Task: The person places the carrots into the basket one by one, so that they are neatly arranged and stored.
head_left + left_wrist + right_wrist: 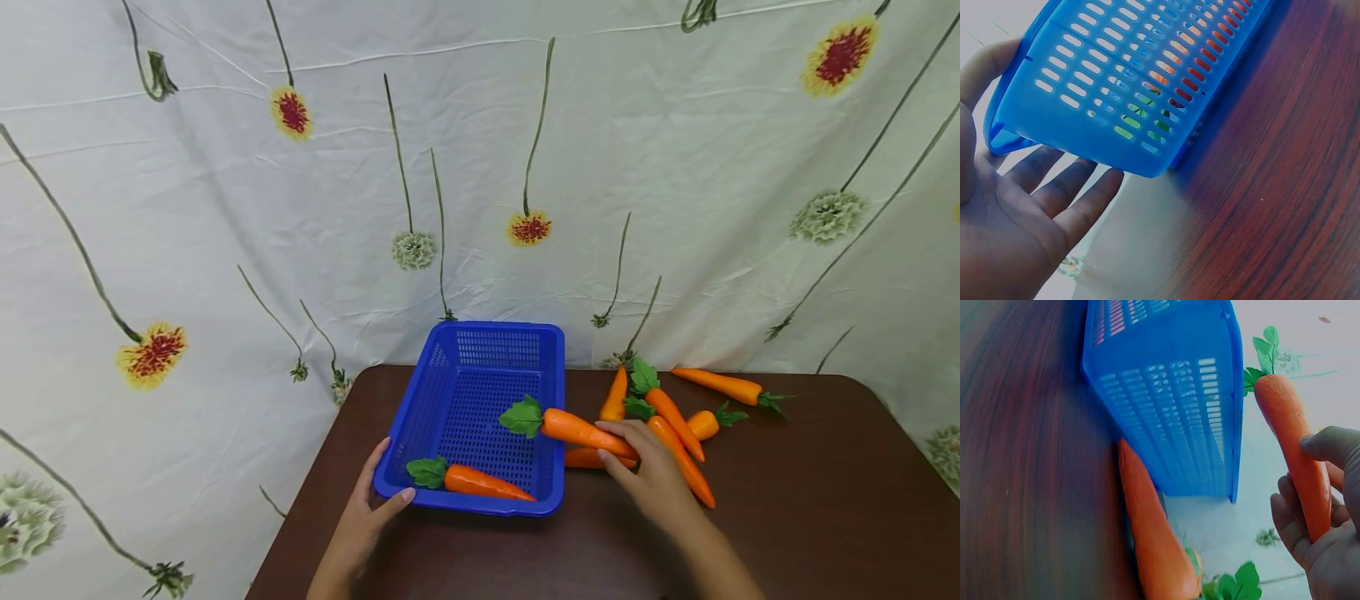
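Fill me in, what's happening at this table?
A person's right hand grips a toy carrot over the right rim of a blue basket, leaves pointing inward. The left hand steadies the basket's near left corner. One carrot in the basket lies along its near wall. Several loose carrots lie on the brown table to the right.

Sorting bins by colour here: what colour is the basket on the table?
Blue, a slotted plastic basket. The head view shows it best.
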Demonstrator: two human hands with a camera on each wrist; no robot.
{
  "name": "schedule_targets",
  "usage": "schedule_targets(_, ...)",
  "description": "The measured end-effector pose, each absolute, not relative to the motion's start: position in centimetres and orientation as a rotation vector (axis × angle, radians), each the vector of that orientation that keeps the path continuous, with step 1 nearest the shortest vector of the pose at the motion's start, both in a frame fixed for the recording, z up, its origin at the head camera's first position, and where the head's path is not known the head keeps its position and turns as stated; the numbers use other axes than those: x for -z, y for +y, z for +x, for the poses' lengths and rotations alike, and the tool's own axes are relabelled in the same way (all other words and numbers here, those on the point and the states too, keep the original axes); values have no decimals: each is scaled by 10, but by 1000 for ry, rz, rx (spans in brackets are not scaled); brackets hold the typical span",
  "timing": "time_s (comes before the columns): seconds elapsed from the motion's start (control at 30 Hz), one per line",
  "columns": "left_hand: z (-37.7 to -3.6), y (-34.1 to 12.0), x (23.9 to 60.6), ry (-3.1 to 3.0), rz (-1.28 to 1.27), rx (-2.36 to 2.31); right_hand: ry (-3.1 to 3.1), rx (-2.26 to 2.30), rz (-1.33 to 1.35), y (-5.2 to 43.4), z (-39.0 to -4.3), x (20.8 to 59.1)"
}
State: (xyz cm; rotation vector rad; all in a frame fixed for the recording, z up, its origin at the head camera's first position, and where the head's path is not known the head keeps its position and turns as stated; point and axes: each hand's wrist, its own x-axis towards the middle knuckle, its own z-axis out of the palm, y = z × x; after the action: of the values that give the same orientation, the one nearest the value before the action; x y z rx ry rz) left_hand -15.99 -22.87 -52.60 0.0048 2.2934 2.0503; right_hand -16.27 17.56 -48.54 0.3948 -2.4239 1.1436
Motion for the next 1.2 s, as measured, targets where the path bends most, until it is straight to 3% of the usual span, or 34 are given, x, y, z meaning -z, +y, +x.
schedule_targets(0.73, -163, -228, 526, 2311, -42, -2010, -2451, -1254, 674, 116, -188, 474)
schedule_targets(1.2, -162, -227, 526, 2288, -53, -2034, -2471, -1207, 670, 81, -196, 475)
